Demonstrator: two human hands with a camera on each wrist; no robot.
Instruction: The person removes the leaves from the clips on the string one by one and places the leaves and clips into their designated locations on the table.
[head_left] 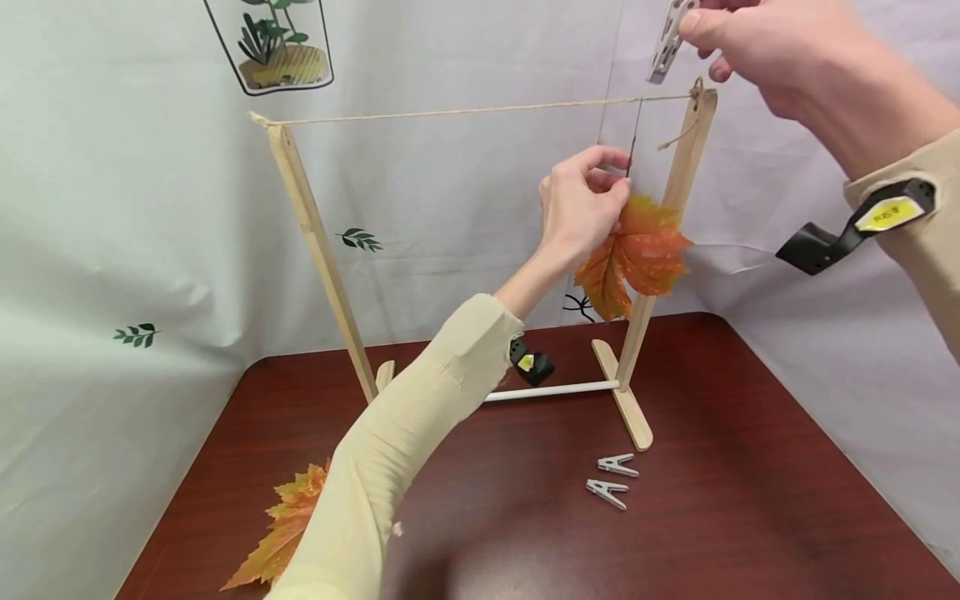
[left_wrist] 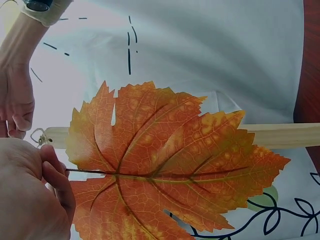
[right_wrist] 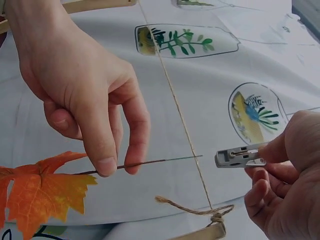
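My left hand (head_left: 583, 200) pinches the thin stem of an orange maple leaf (head_left: 637, 250). The stem's tip crosses the twine (head_left: 465, 110) near the right post, and the leaf hangs below the hand. Above the twine's right end, my right hand (head_left: 780, 50) grips a grey clothespin (head_left: 670, 42) between thumb and fingers. In the right wrist view the clothespin (right_wrist: 240, 156) points at the stem tip, a small gap away from the twine (right_wrist: 175, 100). The left wrist view shows the leaf (left_wrist: 160, 160) broadside, its stem held by the left hand (left_wrist: 35, 190).
The twine is tied between two wooden posts (head_left: 318, 250) joined low by a white rod (head_left: 555, 391). Two more clothespins (head_left: 617, 465) lie on the dark red table (head_left: 720, 500). Another orange leaf (head_left: 288, 525) lies at the left, partly behind my left sleeve. White printed cloth hangs behind.
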